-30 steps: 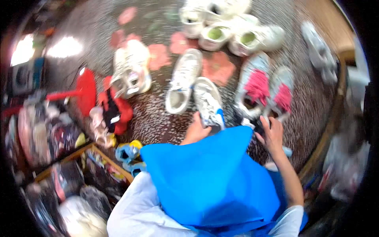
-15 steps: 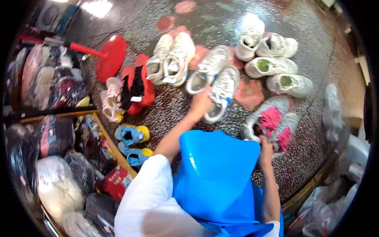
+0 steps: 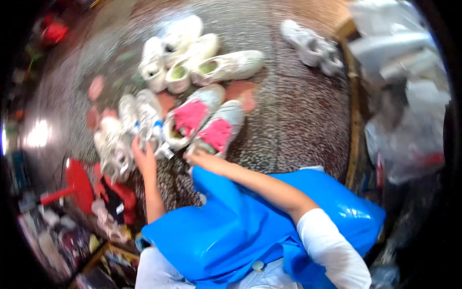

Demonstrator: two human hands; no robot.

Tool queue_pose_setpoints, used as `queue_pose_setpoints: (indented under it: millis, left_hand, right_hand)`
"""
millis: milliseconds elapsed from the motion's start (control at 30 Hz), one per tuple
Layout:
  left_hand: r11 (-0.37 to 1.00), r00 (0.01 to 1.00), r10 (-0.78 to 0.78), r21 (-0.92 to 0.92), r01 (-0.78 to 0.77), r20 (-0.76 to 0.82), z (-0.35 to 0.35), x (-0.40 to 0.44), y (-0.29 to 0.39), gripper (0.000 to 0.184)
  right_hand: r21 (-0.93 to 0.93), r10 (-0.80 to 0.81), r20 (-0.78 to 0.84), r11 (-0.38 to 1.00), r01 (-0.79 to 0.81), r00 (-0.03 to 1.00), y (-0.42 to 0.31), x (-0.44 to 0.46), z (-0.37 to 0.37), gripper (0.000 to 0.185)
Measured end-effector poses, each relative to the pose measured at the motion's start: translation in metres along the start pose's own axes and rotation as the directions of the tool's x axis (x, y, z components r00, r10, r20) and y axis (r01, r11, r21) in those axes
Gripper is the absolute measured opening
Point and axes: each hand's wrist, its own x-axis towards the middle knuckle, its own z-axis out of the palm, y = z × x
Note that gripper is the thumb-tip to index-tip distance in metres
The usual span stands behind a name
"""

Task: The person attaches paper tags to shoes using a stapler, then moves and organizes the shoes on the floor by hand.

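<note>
At the heels of a pair of white sneakers with blue patches (image 3: 148,108) is my left hand (image 3: 144,155), its fingers apart. To the right lies a pair of grey sneakers with bright pink fronts (image 3: 215,132). My right hand (image 3: 201,160) has its fingers curled on the heel of the nearer grey-and-pink sneaker; the fingertips are partly hidden. A small white tag (image 3: 166,151) shows between the two pairs. A blue apron (image 3: 231,226) spreads across my lap below both hands.
Several white sneakers (image 3: 231,66) lie farther off on the speckled floor, with another white pair (image 3: 310,47) by the wooden edge. Plastic-wrapped goods (image 3: 404,96) fill the right side. A red round-based object (image 3: 79,185) and red-and-black shoes (image 3: 118,200) are at left.
The view has swung right, bringing more of the bagged goods into sight. My left hand's fingers have loosened from the blue-patched sneaker. My right hand remains at the grey-and-pink pair.
</note>
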Motion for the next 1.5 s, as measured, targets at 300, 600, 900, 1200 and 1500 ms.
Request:
queue_pose_setpoints:
  millis: [300,600,900,1200,1500]
  left_hand:
    - [0.831,0.744,0.229,0.271,-0.485,0.628,0.067,-0.068,0.134,0.091]
    - [0.583,0.681,0.293,0.44,-0.683,0.671,0.107,-0.066,0.082,0.094]
    - [0.571,0.683,0.36,0.43,-0.7,0.635,0.112,-0.062,0.077,0.084]
    - [0.692,0.693,0.03,0.485,-0.535,0.721,0.098,-0.058,0.108,0.087]
    - [0.925,0.712,-0.356,0.339,0.175,0.605,-0.074,-0.159,0.207,0.057]
  right_hand:
    - [-0.34,0.118,-0.59,0.861,-0.378,0.798,0.104,-0.139,-0.248,0.036]
    - [-0.285,0.49,-0.748,0.372,-0.883,0.448,0.179,-0.145,-0.468,0.072]
    - [-0.56,0.569,-0.592,0.218,-0.799,0.57,0.162,-0.121,-0.466,0.053]
    - [-0.553,0.282,-0.522,0.607,-0.571,0.805,-0.025,-0.12,-0.276,0.044]
    - [-0.209,0.062,-0.322,0.969,-0.134,0.945,-0.268,-0.185,-0.263,0.03]
